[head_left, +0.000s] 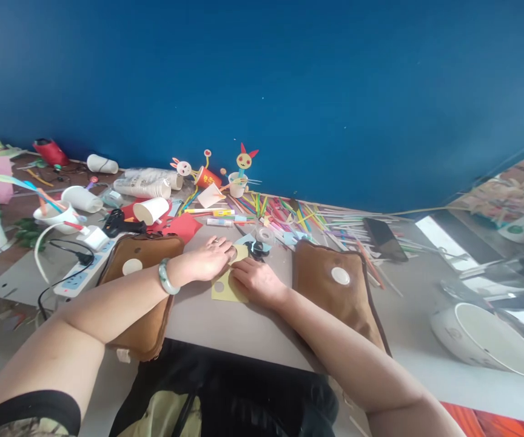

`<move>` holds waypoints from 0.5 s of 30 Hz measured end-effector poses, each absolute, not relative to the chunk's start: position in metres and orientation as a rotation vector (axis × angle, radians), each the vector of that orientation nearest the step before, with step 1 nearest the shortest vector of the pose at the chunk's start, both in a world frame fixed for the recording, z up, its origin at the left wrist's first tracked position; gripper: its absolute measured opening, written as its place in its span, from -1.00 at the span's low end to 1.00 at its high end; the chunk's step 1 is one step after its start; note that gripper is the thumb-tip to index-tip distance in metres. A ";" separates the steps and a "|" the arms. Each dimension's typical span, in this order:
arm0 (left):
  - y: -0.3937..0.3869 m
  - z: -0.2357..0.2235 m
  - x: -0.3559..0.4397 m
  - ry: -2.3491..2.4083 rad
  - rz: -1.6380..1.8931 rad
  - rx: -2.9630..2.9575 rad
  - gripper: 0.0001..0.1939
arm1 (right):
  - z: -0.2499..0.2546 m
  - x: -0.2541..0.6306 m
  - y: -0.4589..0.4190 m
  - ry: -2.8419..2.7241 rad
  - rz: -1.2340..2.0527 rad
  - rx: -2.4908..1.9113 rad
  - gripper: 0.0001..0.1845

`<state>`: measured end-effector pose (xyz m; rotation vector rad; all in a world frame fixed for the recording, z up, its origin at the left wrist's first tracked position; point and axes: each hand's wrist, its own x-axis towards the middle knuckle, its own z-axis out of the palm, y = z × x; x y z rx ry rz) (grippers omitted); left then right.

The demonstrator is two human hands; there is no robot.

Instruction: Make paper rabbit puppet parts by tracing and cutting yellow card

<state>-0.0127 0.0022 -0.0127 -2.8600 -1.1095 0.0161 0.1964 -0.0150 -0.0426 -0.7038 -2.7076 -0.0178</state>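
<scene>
A sheet of yellow paper (229,294) with round grey spots, perhaps cut-out holes, lies flat on the grey table between my hands. My left hand (211,257), with a ring on a finger and a jade-coloured bangle at the wrist, rests on the paper's upper left edge, fingers stretched out. On its right side, the curled fingers of my right hand (258,281) grip the paper; the fingertips are partly hidden. Just beyond them is a black object (257,249), possibly scissors handles. A clear tape roll (265,235) lies behind it.
Brown cushion-like pads (141,297) (330,285) flank my arms. A power strip (84,267) and glue gun (120,223) are left. Coloured sticks (289,212), paper cups (151,210) and cup figures (244,161) line the blue wall. A phone (384,239) and white bucket (489,340) are right.
</scene>
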 end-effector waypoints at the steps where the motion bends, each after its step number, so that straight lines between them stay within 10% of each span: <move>1: 0.003 -0.013 -0.013 -1.108 0.025 -2.862 -0.75 | -0.042 0.197 -0.015 -2.717 -0.024 -0.703 -0.84; 15: 0.007 -0.021 -0.011 -1.118 -0.107 -2.897 -0.76 | -0.040 0.196 -0.016 -2.707 -0.068 -0.722 -0.85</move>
